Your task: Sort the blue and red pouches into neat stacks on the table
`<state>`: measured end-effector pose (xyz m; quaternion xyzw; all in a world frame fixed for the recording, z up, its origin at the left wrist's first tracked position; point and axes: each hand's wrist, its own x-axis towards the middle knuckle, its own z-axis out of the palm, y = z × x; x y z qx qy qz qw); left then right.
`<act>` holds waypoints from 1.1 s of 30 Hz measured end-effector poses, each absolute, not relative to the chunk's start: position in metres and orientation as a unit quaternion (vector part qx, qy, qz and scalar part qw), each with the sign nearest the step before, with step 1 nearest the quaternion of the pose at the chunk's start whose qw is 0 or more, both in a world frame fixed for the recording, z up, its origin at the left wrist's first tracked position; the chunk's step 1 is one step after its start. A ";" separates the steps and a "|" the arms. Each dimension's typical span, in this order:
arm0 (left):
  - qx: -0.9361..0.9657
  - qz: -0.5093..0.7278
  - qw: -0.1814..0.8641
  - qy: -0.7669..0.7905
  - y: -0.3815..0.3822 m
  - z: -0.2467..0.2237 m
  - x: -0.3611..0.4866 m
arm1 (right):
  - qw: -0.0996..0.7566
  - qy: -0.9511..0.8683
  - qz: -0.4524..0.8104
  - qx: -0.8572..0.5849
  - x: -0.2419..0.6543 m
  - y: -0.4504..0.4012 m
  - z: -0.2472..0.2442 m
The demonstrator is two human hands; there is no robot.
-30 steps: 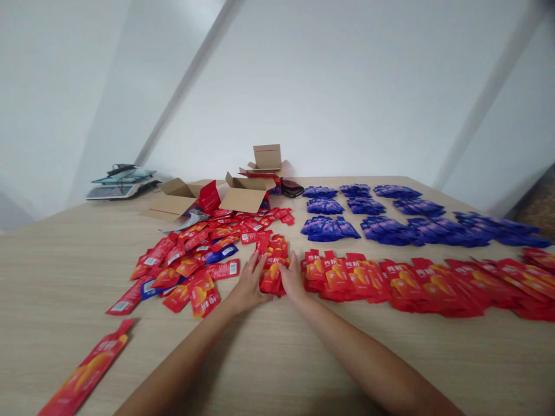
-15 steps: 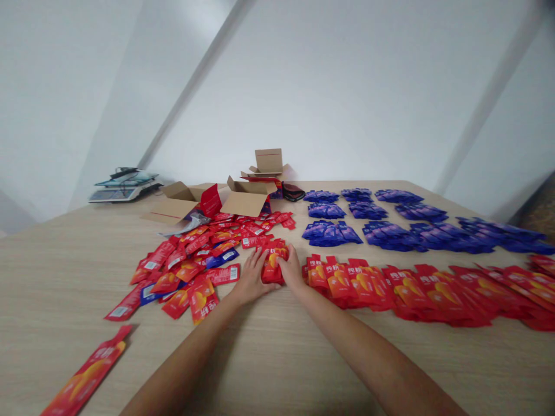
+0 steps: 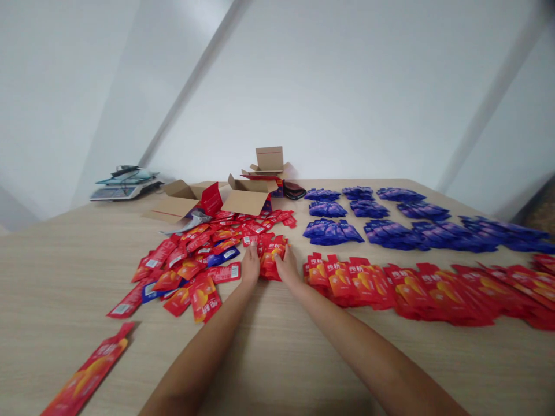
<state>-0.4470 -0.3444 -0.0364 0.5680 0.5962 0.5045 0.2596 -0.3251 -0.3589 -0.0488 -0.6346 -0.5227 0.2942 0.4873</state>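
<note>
Between my two hands is a small stack of red sachets point(image 3: 272, 257) with orange fruit print and white lettering, on the wooden table. My left hand point(image 3: 250, 266) is turned edge-on along the stack's left side, thumb up; its fingers are mostly hidden behind the sachets. From the right, my right hand point(image 3: 288, 267) grips the stack with its thumb over the front. Left of my hands spreads a loose pile of red sachets point(image 3: 191, 268), with a few blue sachets point(image 3: 223, 256) among them. A row of overlapping red sachets point(image 3: 359, 280) begins right of my right hand.
Bundles of blue-purple sachets point(image 3: 332, 231) lie in rows at the back right. Open cardboard boxes point(image 3: 245, 202) stand behind the pile, beside a dark wallet-like item point(image 3: 293, 190). A scale point(image 3: 125, 190) is at the far left. One red sachet point(image 3: 89, 372) lies at the front left.
My left hand has turned from lying spread over the stack to edge-on at its left side, showing more of the sachets. My right hand stays at the right side.
</note>
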 end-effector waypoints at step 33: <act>0.621 0.428 0.329 0.568 -0.363 -0.045 -0.462 | 0.518 -0.516 0.241 -0.638 -0.319 -0.401 -0.048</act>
